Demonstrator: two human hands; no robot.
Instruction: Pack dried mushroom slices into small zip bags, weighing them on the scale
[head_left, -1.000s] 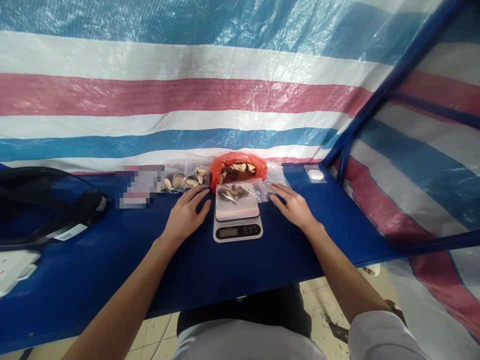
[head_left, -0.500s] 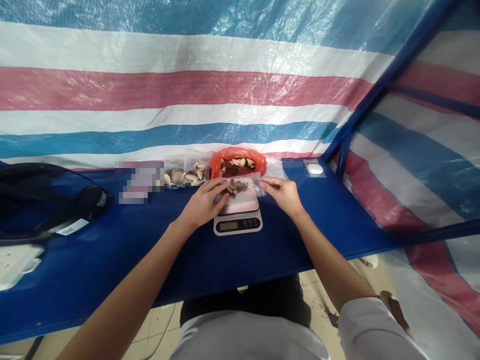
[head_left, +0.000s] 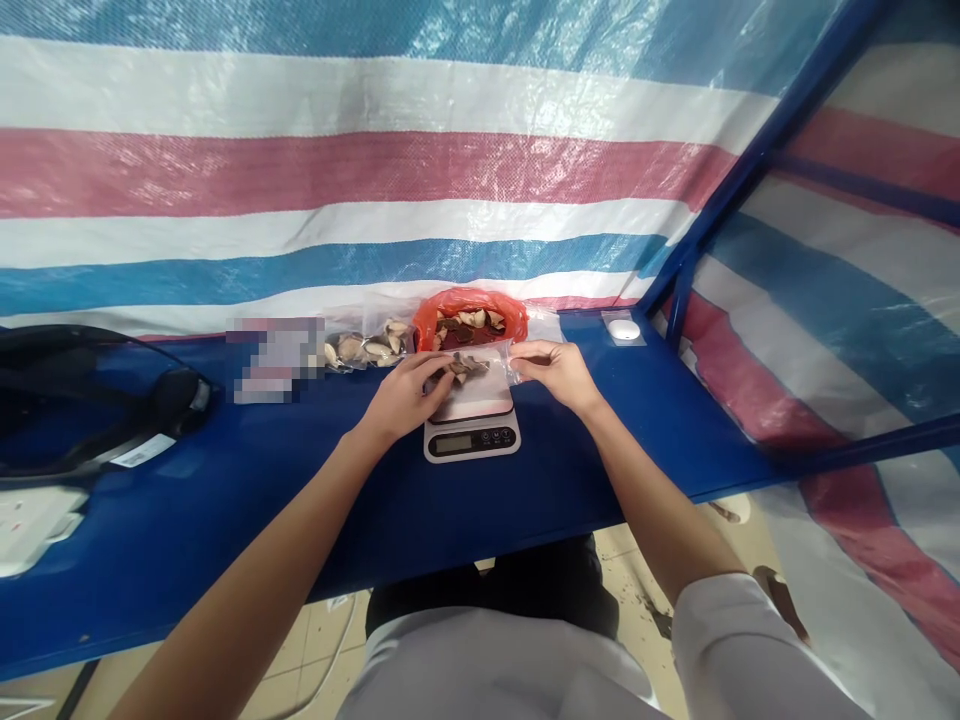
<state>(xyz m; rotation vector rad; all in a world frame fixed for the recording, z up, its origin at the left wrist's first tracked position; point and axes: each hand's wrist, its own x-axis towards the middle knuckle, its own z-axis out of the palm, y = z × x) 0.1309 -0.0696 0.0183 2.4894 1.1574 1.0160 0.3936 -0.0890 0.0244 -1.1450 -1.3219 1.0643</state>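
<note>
Above the pale square top plate of a white digital scale with a black display panel (head_left: pixel 472 442) lies or hangs a small clear plastic bag of brown dried pieces (head_left: pixel 471 367); whether it touches the plate cannot be told. The right hand (head_left: pixel 555 372) pinches the bag's right end between thumb and fingers. At its left end, the left hand (head_left: pixel 405 400) has fingers and thumb bent around the bag, though how firmly they grasp is unclear. Just behind stands an open red plastic bag (head_left: pixel 514 318) holding brown and cream pieces (head_left: pixel 474 320), beside a larger clear bag of similar pieces (head_left: pixel 367 348), all on a blue tabletop (head_left: pixel 450 530).
</note>
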